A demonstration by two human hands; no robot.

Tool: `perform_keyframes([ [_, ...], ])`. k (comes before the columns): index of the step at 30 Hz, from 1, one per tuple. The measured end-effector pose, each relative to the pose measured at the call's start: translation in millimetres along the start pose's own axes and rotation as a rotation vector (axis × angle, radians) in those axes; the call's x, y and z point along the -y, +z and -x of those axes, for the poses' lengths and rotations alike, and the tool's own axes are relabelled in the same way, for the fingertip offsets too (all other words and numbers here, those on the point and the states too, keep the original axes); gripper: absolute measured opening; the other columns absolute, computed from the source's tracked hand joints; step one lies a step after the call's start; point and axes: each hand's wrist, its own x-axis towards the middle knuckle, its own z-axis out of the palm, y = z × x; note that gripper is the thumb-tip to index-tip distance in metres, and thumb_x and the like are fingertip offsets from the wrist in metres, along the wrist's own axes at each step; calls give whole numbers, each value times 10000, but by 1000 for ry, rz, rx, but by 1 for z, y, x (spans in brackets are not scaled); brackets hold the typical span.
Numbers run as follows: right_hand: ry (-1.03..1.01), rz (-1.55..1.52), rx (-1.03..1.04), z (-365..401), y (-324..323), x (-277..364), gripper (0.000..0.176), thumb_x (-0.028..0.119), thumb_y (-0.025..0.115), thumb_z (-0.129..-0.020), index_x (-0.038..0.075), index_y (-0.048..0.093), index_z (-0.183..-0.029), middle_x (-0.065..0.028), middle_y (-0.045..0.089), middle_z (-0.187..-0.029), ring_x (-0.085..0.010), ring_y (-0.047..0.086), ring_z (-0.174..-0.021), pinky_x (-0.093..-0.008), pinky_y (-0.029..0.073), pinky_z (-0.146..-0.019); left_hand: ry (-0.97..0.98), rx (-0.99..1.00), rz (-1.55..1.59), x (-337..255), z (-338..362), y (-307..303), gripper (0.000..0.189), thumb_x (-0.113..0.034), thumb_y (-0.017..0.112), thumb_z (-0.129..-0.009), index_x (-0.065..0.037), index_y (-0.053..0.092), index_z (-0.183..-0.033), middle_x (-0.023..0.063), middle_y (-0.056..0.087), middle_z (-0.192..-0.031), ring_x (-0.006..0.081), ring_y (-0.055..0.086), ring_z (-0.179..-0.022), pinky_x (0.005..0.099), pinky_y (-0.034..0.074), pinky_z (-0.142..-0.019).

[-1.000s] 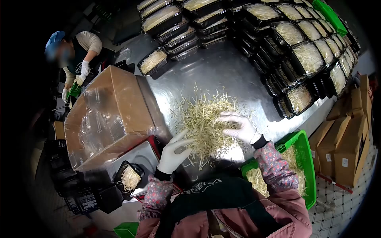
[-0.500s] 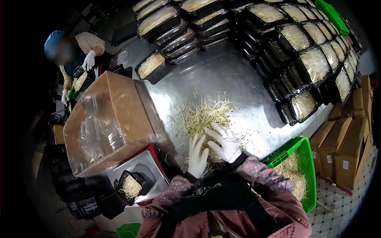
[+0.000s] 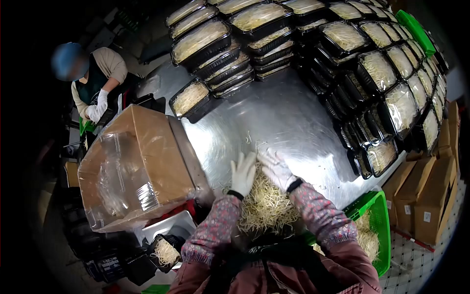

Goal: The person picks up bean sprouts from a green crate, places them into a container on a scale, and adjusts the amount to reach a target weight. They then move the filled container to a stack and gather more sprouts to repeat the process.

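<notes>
just right of the box (image 3: 142, 161), my left hand (image 3: 243, 172) and right hand (image 3: 275, 169) lay flat with fingers spread on the sprouts (image 3: 267, 208), gripping nothing, a gathering step by my judgement; the next move called for cupping both palms round a bunch.

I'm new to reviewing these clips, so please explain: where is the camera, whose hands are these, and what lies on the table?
No machine here: one camera sits on a person's head and looks down at their own gloved hands. The left hand and right hand lie open, side by side, on a pile of bean sprouts near the edge of a steel table; neither grips anything. Stacked black trays of sprouts line the far and right sides, a cardboard box stands to the left, a green crate with sprouts to the right. Another person works at the far left.
</notes>
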Motion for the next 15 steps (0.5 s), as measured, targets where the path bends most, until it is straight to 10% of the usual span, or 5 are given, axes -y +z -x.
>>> perform_keyframes([
  [5,124,-713,-136,-7,-40,-2,442,306,562,-964,83,566,-1346,-147,491,-1454,-313,347,-1426,-462,256,-1187,1,-283,330,22,6,-39,372,-199,487,-990,-24,604,-1297,162,534,-1413,337,407,-1385,441,258,-1182],
  [9,295,212,-245,-86,-37,-23,529,414,508,-971,138,488,-1422,-143,401,-1521,-343,250,-1464,-538,145,-1193,-65,-266,-15,45,-70,-42,566,-352,474,-1005,-27,396,-1462,198,381,-1517,427,279,-1424,465,199,-1188],
  [15,126,289,356,-27,-33,46,552,457,422,-989,166,449,-1457,-120,270,-1596,-366,214,-1475,-567,131,-1191,98,129,-140,8,9,-24,513,-448,453,-997,-122,541,-1384,121,379,-1541,389,243,-1459,582,117,-1180],
])
